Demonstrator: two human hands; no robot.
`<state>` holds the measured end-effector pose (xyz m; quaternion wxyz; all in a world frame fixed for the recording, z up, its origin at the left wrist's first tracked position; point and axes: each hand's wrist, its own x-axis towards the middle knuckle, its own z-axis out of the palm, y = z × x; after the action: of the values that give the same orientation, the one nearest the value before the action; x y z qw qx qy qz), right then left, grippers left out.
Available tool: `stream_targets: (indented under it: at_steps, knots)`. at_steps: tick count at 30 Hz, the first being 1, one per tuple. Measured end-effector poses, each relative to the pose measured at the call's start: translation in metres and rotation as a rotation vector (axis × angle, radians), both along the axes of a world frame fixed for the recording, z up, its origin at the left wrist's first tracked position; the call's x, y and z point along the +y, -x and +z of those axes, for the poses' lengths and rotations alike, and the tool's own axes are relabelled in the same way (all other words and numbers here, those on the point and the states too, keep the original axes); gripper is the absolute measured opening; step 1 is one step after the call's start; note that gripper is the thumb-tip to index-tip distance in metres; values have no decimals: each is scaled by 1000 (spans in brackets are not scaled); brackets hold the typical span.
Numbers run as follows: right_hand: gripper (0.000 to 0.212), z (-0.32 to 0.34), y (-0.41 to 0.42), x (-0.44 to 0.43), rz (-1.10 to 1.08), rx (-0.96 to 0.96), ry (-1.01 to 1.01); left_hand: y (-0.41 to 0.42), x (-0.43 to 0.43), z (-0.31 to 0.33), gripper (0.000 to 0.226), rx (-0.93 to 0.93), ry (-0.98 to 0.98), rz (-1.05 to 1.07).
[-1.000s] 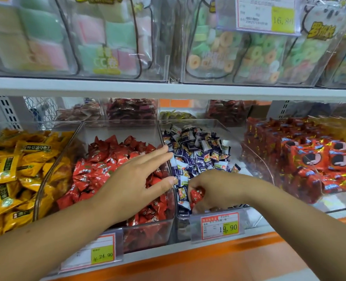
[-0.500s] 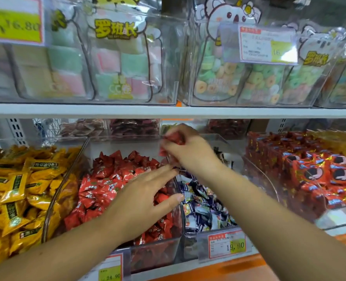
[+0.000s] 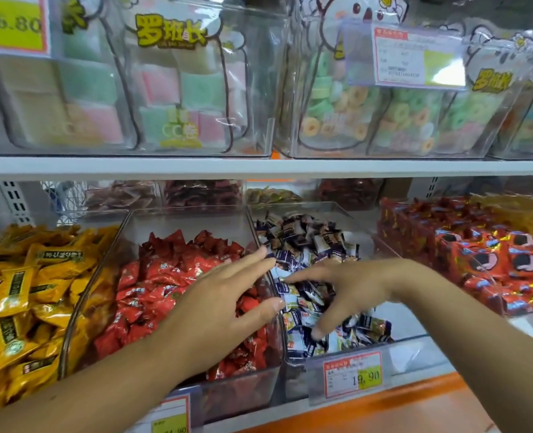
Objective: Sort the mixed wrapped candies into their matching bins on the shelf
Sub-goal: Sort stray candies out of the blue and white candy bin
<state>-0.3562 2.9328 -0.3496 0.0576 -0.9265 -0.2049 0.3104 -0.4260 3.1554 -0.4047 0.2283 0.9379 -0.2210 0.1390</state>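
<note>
White shop shelf [image 3: 259, 167]: right hand [image 3: 343, 285], fingers spread and empty, reaches into the clear plastic bin [image 3: 294, 381] of blue-and-white wrapped candies [image 3: 305, 239], apparently hunting strays; left hand [image 3: 224, 295], flat and released, covers red foil-wrapped candies [image 3: 165, 276] left of it.

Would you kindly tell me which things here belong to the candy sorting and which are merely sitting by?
Job: left hand, right hand, red candies, blue-and-white candies.
Sitting by: yellow packets, red cartoon packs, pastel sweet bags, ring gummy bags, price tag.
</note>
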Motion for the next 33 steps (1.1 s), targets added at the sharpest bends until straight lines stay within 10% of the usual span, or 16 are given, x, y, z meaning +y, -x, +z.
stream_targets:
  at_steps: [5, 13, 21, 27, 33]
  knots:
    - [116, -49, 7, 34, 59, -248, 198, 0, 1, 0, 74, 17, 8, 15]
    - [50, -36, -38, -8, -166, -641, -222, 2, 0, 4, 75, 32, -17, 25]
    - [37, 28, -6, -37, -195, -197, -107, 1, 2, 7, 73, 18, -72, 17]
    - [119, -24, 7, -13, -139, 16, 354, -1, 2, 7, 74, 4, -97, 16]
    - [118, -53, 9, -7, -200, -113, 280, -3, -1, 4, 75, -7, -56, 3]
